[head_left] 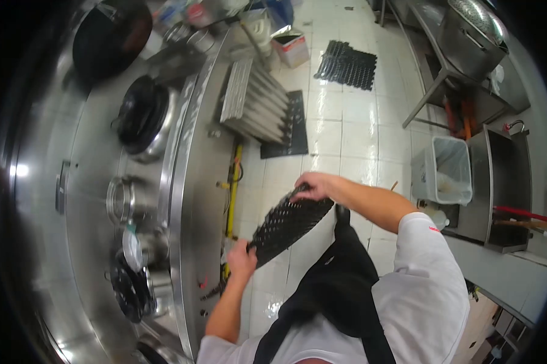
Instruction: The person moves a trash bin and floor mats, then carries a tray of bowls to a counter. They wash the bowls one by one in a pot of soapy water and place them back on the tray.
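Observation:
A black perforated mat [292, 225] is held in the air over the white tiled floor, slanting between my two hands. Its lower left edge is gripped by my left hand [242, 259], close to the steel counter. At its upper right edge, my right hand [313, 187] has its fingers wrapped round the rim. Farther ahead on the floor lies another black perforated mat [348, 65]. A ridged metal filter panel [255, 100] leans by the counter, standing on a dark mat [296, 124].
Along the left runs a steel counter [191, 182] with pots and a wok [112, 39]. A red and white box [292, 50] stands on the floor ahead. At right are a lined bin [448, 170], a steel table with a large pot [471, 42], and a yellow pipe [232, 194] under the counter.

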Available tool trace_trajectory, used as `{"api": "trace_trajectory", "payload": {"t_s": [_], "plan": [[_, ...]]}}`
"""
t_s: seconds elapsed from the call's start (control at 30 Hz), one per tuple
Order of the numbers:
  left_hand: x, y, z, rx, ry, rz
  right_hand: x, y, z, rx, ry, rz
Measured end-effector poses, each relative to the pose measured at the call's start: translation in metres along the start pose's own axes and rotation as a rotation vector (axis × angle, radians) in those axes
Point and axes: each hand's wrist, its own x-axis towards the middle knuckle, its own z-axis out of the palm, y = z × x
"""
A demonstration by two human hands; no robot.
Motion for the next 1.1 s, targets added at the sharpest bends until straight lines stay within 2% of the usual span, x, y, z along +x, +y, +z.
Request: {"api": "trace_trajectory", "payload": {"t_s": [0.03,0.07,0.1,0.13,0.17,0.23,0.3,0.37,0.4,0.43,0.5,0.53,0.57,0.6,0.63,0.67,0.7,0.73,0.77,0.83,0.9,0.93,0.97,1.0,1.03,1.07,1.1], "plan": [[0.052,0.013,0.006,0.036,-0.033,0.053,-0.013,-0.041,-0.017,-0.047,-0.050,-0.128],[0.103,0.036,0.006,0.033,-0.008,0.128,-0.026,-0.087,-0.032,0.000,-0.007,-0.168],[0.148,0.057,0.006,0.012,0.002,0.145,-0.056,-0.126,-0.036,-0.017,-0.064,-0.245],[0.192,0.076,0.003,-0.002,0.049,0.208,-0.071,-0.162,-0.045,-0.056,-0.072,-0.381],[0.230,0.094,0.002,-0.048,0.134,0.299,-0.111,-0.190,-0.036,0.035,-0.017,-0.430],[0.300,0.132,-0.004,-0.105,0.216,0.402,-0.156,-0.248,-0.043,-0.007,-0.079,-0.596],[0.350,0.177,-0.008,-0.114,0.325,0.449,-0.216,-0.274,-0.031,0.033,0.073,-0.838],[0.405,0.208,0.008,-0.177,0.408,0.603,-0.245,-0.310,-0.064,-0.039,-0.082,-0.970],[0.424,0.225,0.018,-0.207,0.435,0.709,-0.269,-0.309,-0.070,-0.129,0.037,-1.071],[0.434,0.243,0.025,-0.183,0.457,0.735,-0.273,-0.320,-0.096,-0.046,0.070,-1.115],[0.437,0.277,0.027,-0.300,0.486,0.769,-0.274,-0.319,-0.149,0.009,0.643,-1.220],[0.429,0.289,0.029,-0.309,0.486,0.759,-0.265,-0.322,-0.205,-0.150,0.833,-1.093],[0.412,0.295,0.032,-0.450,0.428,0.789,-0.246,-0.321,-0.264,-0.311,1.012,-0.947],[0.395,0.295,0.034,-0.588,0.378,0.814,-0.220,-0.311,-0.304,-0.194,1.069,-0.908],[0.372,0.285,0.043,-0.559,0.338,0.805,-0.214,-0.275,-0.306,-0.166,0.957,-0.929],[0.340,0.268,0.059,-0.529,0.298,0.788,-0.192,-0.254,-0.336,-0.302,1.009,-0.778],[0.306,0.245,0.075,-0.497,0.189,0.739,-0.171,-0.224,-0.345,-0.191,0.974,-0.744],[0.267,0.216,0.093,-0.440,0.078,0.642,-0.154,-0.183,-0.343,-0.161,0.795,-0.849],[0.225,0.181,0.117,-0.464,0.057,0.555,-0.119,-0.161,-0.384,-0.197,0.758,-0.680],[0.126,0.091,0.160,-0.344,-0.100,0.240,-0.053,-0.108,-0.413,-0.196,0.603,-0.529],[0.006,-0.007,0.191,-0.278,-0.119,-0.208,-0.019,-0.066,-0.350,-0.446,0.734,-0.423],[-0.069,-0.044,0.203,-0.192,-0.091,-0.474,0.008,-0.055,-0.333,-0.464,0.711,-0.279],[-0.125,-0.058,0.184,-0.068,-0.197,-0.735,0.027,-0.047,-0.314,-0.561,0.605,-0.185],[-0.182,-0.075,0.159,0.013,-0.322,-1.027,0.041,-0.035,-0.269,-0.662,0.637,-0.091],[-0.250,-0.093,0.159,0.001,-0.266,-1.338,0.073,-0.030,-0.250,-0.819,0.582,0.016],[-0.296,-0.084,0.136,-0.030,-0.118,-1.586,0.085,-0.017,-0.213,-0.963,0.492,-0.026],[-0.330,-0.073,0.115,-0.070,0.134,-1.813,0.101,-0.005,-0.185,-1.072,0.385,-0.021]]}}
